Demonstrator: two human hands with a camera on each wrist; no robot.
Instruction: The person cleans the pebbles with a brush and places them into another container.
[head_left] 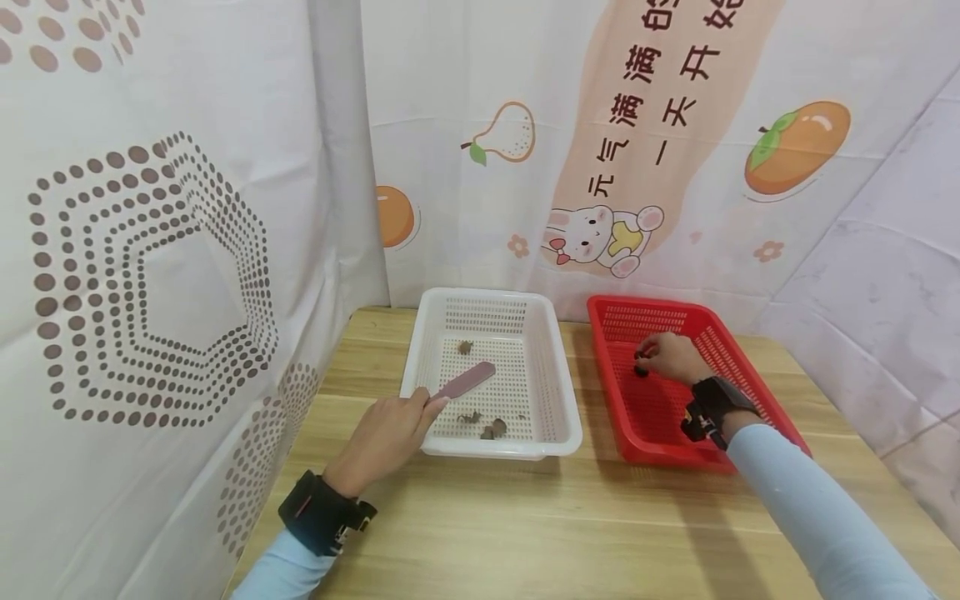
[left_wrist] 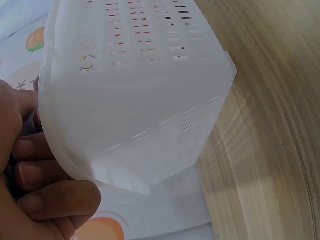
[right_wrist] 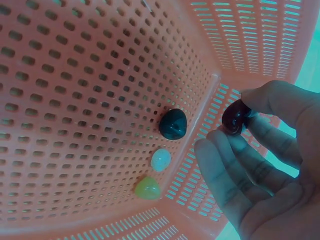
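Observation:
My left hand (head_left: 390, 433) grips a mauve spatula (head_left: 468, 379) by its handle, its flat blade over the white basket (head_left: 551, 367). Several small brownish lumps (head_left: 495, 428) lie on that basket's floor. In the left wrist view, curled fingers (left_wrist: 60, 200) sit beside the basket's rim, and the spatula is mostly hidden. Inside the red basket (head_left: 622, 417), my right hand (head_left: 675, 358) pinches a dark, glossy polished stone (right_wrist: 235, 117) between thumb and fingers. Below it lie a blackish-green stone (right_wrist: 173, 124), a pale speckled stone (right_wrist: 160, 159) and a yellow-green stone (right_wrist: 148, 188).
Both baskets stand side by side on a wooden table (head_left: 480, 517), with a narrow gap between them. Printed curtains (head_left: 465, 208) hang behind the table and along its left side. Each wrist carries a black strapped device (head_left: 322, 512).

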